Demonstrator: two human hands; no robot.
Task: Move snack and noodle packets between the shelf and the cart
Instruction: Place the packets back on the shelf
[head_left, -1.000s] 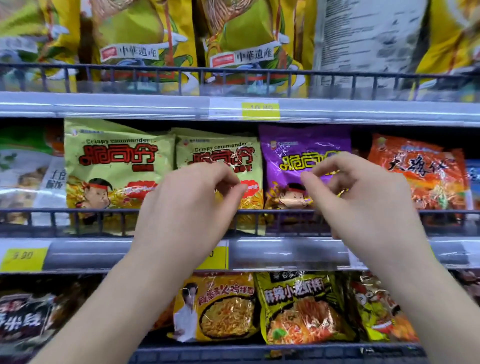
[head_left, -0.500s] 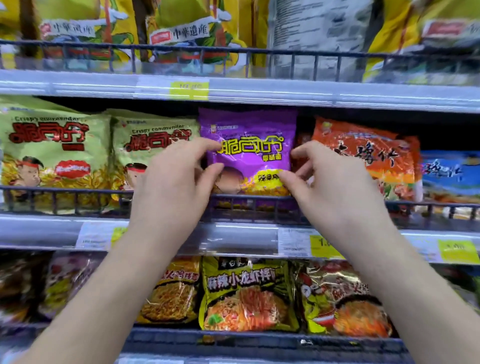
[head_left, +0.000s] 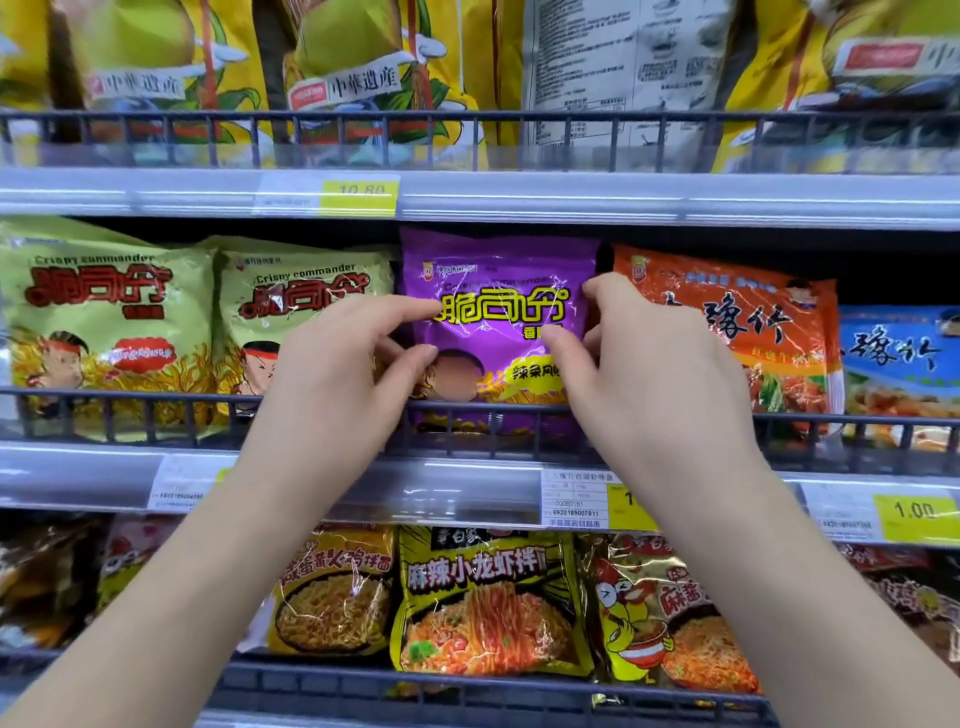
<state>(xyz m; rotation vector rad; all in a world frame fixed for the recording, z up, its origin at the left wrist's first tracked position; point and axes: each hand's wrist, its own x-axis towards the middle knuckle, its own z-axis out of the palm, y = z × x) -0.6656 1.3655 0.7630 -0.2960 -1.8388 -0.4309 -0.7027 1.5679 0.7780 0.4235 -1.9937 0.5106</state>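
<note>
Shop aisle, middle shelf (head_left: 441, 488): a person's left hand (head_left: 332, 384) & right hand (head_left: 654, 374) hold a glossy purple plastic noodle packet (head_left: 498, 322) by its side edges, left fingers (head_left: 405, 312) narrowed to a thumb-&-forefinger pinch, right fingers (head_left: 602, 291) curled round the far side w/ thumb on the front. Packet stands upright behind the dark wire shelf rail (head_left: 156, 402), btwn a pale green noodle packet (head_left: 306, 301) just left & an orange noodle packet (head_left: 737, 332) just right. A yellow price tag (head_left: 914, 512) sits on the shelf lip, lower right.

Left hand (head_left: 332, 384), right hand (head_left: 660, 384) now pinch purple packet (head_left: 498, 280) edges.
</note>
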